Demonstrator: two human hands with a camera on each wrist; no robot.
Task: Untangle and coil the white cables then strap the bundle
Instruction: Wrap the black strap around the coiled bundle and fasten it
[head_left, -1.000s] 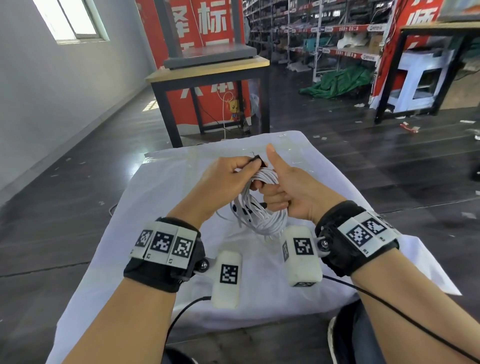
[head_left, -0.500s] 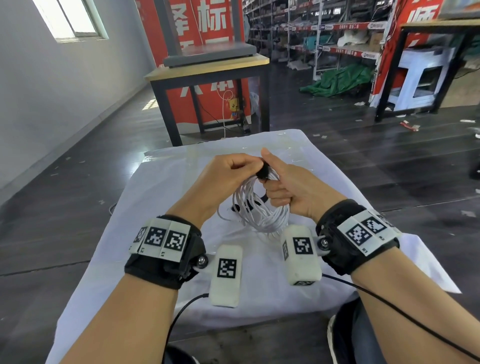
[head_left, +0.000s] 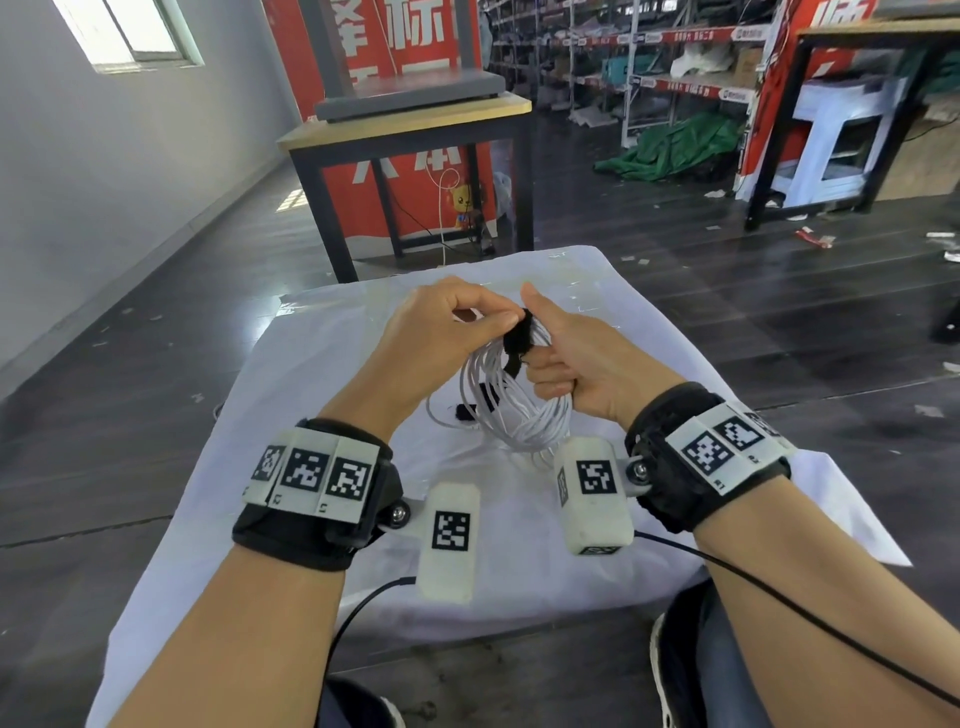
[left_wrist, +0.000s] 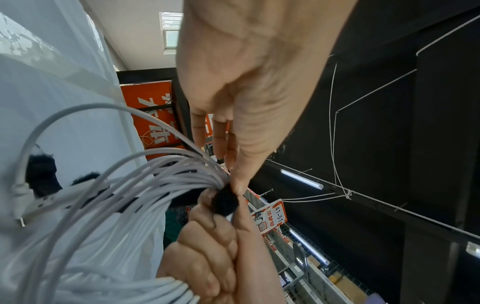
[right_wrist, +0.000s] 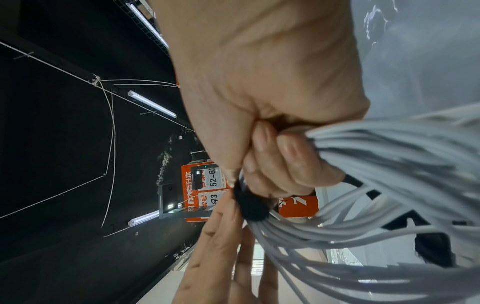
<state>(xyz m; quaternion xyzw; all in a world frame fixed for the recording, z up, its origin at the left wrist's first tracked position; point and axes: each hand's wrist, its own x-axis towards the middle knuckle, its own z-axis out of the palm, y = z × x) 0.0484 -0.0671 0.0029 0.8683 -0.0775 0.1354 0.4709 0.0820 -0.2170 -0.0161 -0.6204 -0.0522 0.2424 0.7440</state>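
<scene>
A coil of white cables (head_left: 514, 410) hangs above the white-covered table (head_left: 322, 364), held up at its top. My right hand (head_left: 566, 358) grips the bunched top of the coil (right_wrist: 389, 156) with curled fingers, thumb raised. A black fuzzy strap (head_left: 519, 338) wraps the bundle at that spot. My left hand (head_left: 457, 332) pinches the strap (left_wrist: 225, 203) between thumb and fingertips, right against the right hand. In the right wrist view the strap (right_wrist: 252, 205) sits between both hands. A cable plug (left_wrist: 20, 193) dangles at the coil's lower part.
More black strap pieces (head_left: 480, 402) lie on the cloth under the coil. A wooden table with black legs (head_left: 410, 135) stands just beyond the cloth. Shelving racks (head_left: 649, 62) and a green tarp (head_left: 675, 150) lie farther back on the dark floor.
Both hands stayed together at the coil's top. The left thumb and fingers worked the black strap round the bundle, and more of the strap now shows between the hands.
</scene>
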